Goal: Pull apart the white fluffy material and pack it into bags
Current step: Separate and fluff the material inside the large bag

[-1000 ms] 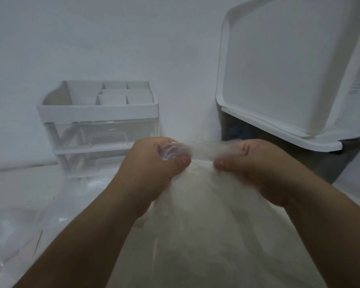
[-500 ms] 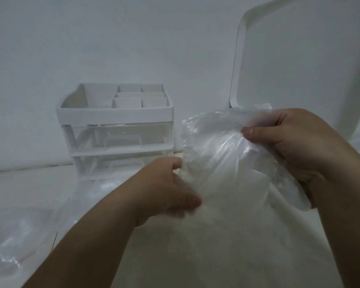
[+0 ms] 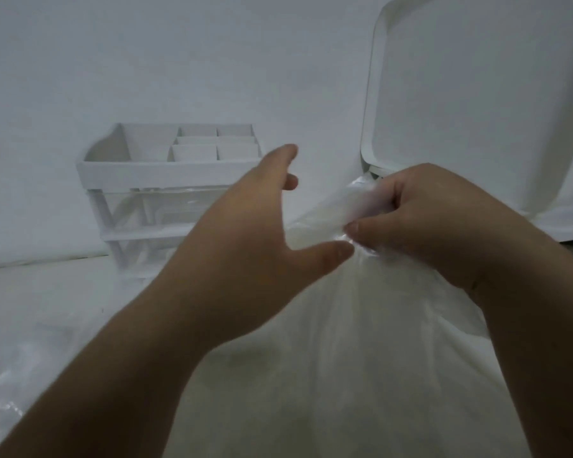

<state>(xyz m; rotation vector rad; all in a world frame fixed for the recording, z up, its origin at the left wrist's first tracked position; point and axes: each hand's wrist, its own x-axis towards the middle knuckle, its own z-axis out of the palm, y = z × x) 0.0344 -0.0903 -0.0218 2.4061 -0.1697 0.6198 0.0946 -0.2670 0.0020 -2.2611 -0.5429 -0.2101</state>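
Observation:
A clear plastic bag (image 3: 354,358) full of white fluffy material fills the lower middle of the view. Its top is gathered into a twisted neck. My right hand (image 3: 437,219) grips that neck, fingers and thumb curled round the bunched plastic. My left hand (image 3: 252,246) hovers just left of the neck with fingers spread and straight, the thumb tip close to the twist, holding nothing.
A white desk organiser with clear drawers (image 3: 166,196) stands against the wall behind my left hand. A white bin lid (image 3: 477,94) stands raised at the right. More clear plastic (image 3: 4,385) lies crumpled at the lower left.
My right hand has bunched the bag's loose top into a tight neck and dropped lower. My left hand has let go of the bag's side, lifted and opened.

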